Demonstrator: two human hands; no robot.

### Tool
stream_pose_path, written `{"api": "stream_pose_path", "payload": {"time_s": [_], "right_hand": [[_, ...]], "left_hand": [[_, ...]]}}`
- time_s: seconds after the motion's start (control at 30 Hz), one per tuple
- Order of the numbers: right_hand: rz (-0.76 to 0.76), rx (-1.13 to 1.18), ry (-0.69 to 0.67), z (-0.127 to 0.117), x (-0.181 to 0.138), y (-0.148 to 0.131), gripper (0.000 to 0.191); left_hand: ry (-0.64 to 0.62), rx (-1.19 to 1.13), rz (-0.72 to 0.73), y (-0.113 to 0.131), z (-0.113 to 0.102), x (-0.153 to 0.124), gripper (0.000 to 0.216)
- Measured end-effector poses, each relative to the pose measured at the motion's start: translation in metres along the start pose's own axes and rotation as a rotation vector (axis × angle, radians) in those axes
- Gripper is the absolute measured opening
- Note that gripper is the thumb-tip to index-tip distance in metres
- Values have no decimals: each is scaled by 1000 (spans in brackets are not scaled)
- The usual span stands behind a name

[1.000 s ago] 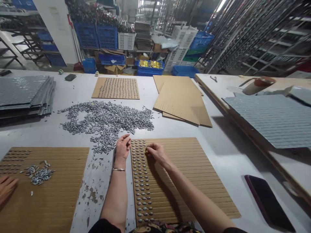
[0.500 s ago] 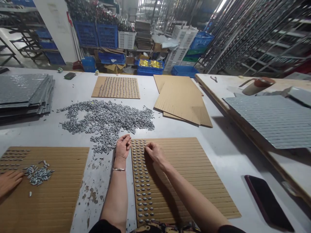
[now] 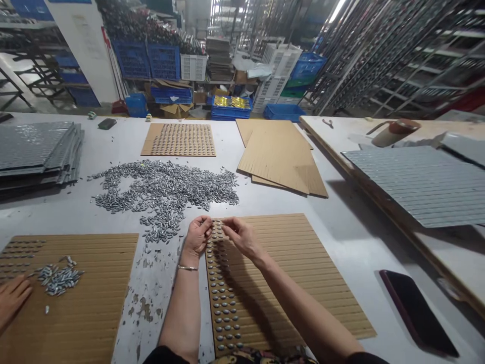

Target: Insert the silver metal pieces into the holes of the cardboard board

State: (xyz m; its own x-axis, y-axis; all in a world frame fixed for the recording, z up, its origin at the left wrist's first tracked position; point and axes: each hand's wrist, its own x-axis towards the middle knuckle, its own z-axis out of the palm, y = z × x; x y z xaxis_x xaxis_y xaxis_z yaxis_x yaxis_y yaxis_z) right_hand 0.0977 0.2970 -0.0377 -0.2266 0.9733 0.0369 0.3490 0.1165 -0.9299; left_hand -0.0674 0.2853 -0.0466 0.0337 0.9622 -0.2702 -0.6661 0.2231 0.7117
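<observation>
My left hand (image 3: 198,235) is closed in a pinch at the upper left corner of a ridged cardboard sheet (image 3: 291,273). What its fingertips hold is too small to make out. Just to its right, my right hand (image 3: 243,238) has thumb and fingers bent together over the sheet's top rows, their tips hiding anything between them. Small grey spindle-shaped metal pieces (image 3: 225,305) lie in short rows down the sheet's left side. A large loose heap of the same pieces (image 3: 170,182) spreads on the table beyond my hands.
At left, another person's hand (image 3: 14,298) rests on a second cardboard sheet (image 3: 94,313) beside a small pile of pieces (image 3: 58,278). Farther back are a filled sheet (image 3: 182,139) and bare cardboard sheets (image 3: 280,151). A phone (image 3: 419,313) lies right, wrapped stacks (image 3: 34,146) left.
My right hand has moved up and left, closer to my left hand. My left hand has shifted slightly right, over the sheet's corner.
</observation>
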Motion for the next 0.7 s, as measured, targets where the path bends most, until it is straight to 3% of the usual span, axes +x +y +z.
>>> {"api": "stream_pose_path", "payload": {"time_s": [0.13, 0.3, 0.47, 0.57, 0.7], "right_hand": [[-57, 110, 4, 10, -5, -17, 31], [65, 308, -16, 15, -5, -21, 37], [186, 438, -132, -3, -3, -13, 34], [250, 301, -53, -15, -6, 6, 31], [300, -88, 15, -16, -14, 27, 24]], "left_hand": [[-37, 25, -15, -1, 9, -5, 35], [-62, 103, -40, -1, 8, -8, 34], [-111, 176, -82, -2, 4, -5, 32], [3, 76, -54, 1, -1, 1, 32], [144, -79, 71, 11, -13, 8, 26]]}}
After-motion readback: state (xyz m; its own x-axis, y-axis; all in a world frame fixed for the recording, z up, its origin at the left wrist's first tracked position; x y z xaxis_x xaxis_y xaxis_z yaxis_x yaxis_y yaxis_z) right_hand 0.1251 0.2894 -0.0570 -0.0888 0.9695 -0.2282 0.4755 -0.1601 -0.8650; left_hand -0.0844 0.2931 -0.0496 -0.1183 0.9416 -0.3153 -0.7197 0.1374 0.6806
